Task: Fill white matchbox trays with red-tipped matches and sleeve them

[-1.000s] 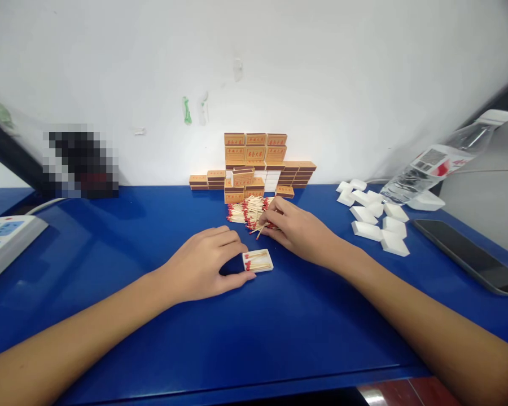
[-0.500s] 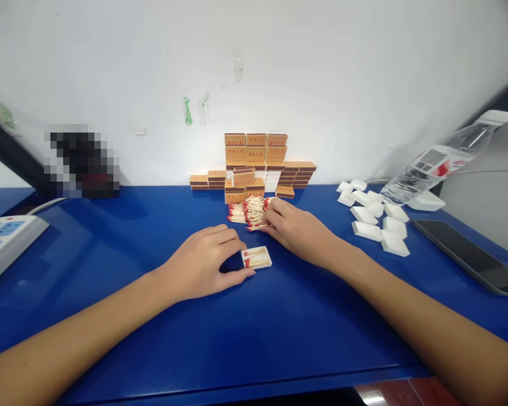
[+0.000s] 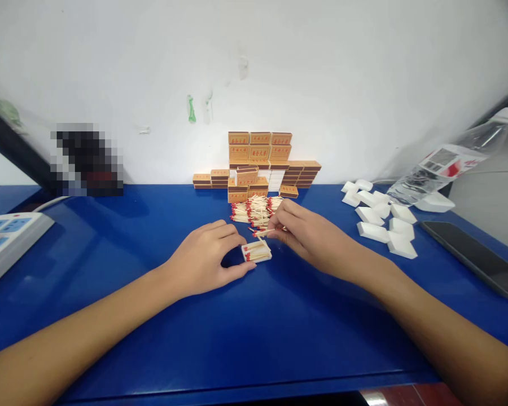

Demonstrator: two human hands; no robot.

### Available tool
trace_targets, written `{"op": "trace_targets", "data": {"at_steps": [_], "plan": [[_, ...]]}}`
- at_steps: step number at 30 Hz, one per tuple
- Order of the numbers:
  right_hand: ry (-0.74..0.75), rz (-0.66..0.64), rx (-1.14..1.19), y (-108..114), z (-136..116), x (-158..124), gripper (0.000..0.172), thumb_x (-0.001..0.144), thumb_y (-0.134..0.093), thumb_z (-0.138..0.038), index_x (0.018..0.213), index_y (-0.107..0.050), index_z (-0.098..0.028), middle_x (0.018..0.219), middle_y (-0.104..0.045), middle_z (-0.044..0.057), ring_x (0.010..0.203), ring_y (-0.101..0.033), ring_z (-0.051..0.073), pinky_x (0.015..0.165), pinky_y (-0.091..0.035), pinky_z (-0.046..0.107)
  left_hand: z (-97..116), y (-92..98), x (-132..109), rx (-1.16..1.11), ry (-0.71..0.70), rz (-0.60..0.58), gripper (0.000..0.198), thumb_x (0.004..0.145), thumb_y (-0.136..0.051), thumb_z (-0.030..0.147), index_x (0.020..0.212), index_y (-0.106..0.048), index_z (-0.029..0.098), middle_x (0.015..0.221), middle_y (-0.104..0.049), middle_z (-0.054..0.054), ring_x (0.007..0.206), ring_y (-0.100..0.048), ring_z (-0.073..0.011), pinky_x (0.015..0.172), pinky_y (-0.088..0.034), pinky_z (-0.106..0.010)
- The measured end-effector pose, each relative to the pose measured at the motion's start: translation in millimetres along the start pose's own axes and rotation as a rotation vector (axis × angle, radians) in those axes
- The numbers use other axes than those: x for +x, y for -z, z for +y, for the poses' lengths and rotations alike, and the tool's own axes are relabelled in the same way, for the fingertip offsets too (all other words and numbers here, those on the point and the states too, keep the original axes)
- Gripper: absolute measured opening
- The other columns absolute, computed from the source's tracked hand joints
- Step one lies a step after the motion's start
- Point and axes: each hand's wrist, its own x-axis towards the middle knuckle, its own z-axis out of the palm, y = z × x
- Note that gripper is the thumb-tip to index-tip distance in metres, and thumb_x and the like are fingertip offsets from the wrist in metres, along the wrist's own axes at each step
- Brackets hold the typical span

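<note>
On blue counter, we are clamping white tray by left end in left hand, pinching matches in right hand, between tray and match pile; we're judging them light, stiff, snappable, best taken mid-length.

It looks like a desk corner, home or office unclear: a blue surface against a scuffed white wall, with a power strip, phone and plastic bottle.
</note>
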Motion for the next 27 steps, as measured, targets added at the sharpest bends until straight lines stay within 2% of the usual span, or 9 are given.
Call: {"op": "trace_targets", "data": {"at_steps": [5, 9, 14, 21, 24, 27], "plan": [[0.073, -0.028, -0.168, -9.8, -7.8, -2.5, 0.015, 0.11, -0.05, -0.025, 0.103, -0.062, -0.017, 0.103, -0.06, 0.009, 0.083, -0.059, 0.021, 0.065, -0.044, 0.032, 0.4, 0.1, 0.9, -0.02, -0.024, 0.007, 0.027, 0.098, -0.072, 0.043, 0.101, -0.074, 0.016, 0.096, -0.076, -0.008, 0.089, -0.07, -0.0237, 0.082, -0.058, -0.038], [0.102, -0.046, -0.209, -11.1, -8.3, -4.0, 0.013, 0.109, -0.052, -0.022, 0.106, -0.063, -0.017, 0.107, -0.06, 0.009, 0.085, -0.059, 0.02, 0.065, -0.043, 0.031, 0.6, 0.9, 1.3, -0.02, -0.033, 0.001, 0.027, 0.098, -0.072, 0.042, 0.104, -0.074, 0.015, 0.097, -0.076, -0.008, 0.09, -0.07, -0.024, 0.082, -0.058, -0.039], [0.107, -0.093, -0.113, -9.0, -18.5, -4.0, 0.019, 0.11, -0.053, -0.031, 0.108, -0.067, -0.017, 0.107, -0.06, 0.009, 0.086, -0.061, 0.02, 0.069, -0.047, 0.032, 0.9, 1.1, 1.1, -0.021, -0.03, -0.002, 0.028, 0.098, -0.071, 0.044, 0.1, -0.072, 0.016, 0.096, -0.075, -0.007, 0.088, -0.069, -0.0232, 0.082, -0.058, -0.039], [0.087, -0.071, 0.0, -6.5, -18.1, -6.3, 0.018, 0.111, -0.052, -0.029, 0.108, -0.067, -0.019, 0.106, -0.064, 0.009, 0.085, -0.063, 0.019, 0.074, -0.048, 0.032, 0.9, 0.0, 0.3, -0.02, -0.029, -0.004, 0.029, 0.098, -0.072, 0.043, 0.101, -0.073, 0.014, 0.096, -0.075, -0.008, 0.089, -0.069, -0.024, 0.083, -0.058, -0.04], [0.045, -0.094, 0.037, 1.8, -15.9, -8.2, 0.014, 0.108, -0.059, -0.031, 0.107, -0.065, -0.019, 0.104, -0.068, 0.007, 0.085, -0.064, 0.02, 0.073, -0.046, 0.032, 0.7, -0.5, -0.3, -0.018, -0.024, 0.002, 0.029, 0.097, -0.073, 0.043, 0.103, -0.074, 0.014, 0.096, -0.075, -0.007, 0.09, -0.069, -0.0241, 0.084, -0.058, -0.04], [-0.008, -0.141, 0.088, 6.7, -18.6, -9.2, 0.018, 0.102, -0.068, -0.037, 0.103, -0.065, -0.02, 0.099, -0.07, 0.005, 0.081, -0.064, 0.02, 0.069, -0.043, 0.031, 0.6, -0.6, -0.6, -0.021, -0.027, 0.002, 0.029, 0.097, -0.073, 0.042, 0.103, -0.074, 0.014, 0.097, -0.075, -0.008, 0.09, -0.069, -0.0242, 0.083, -0.058, -0.039]]}}
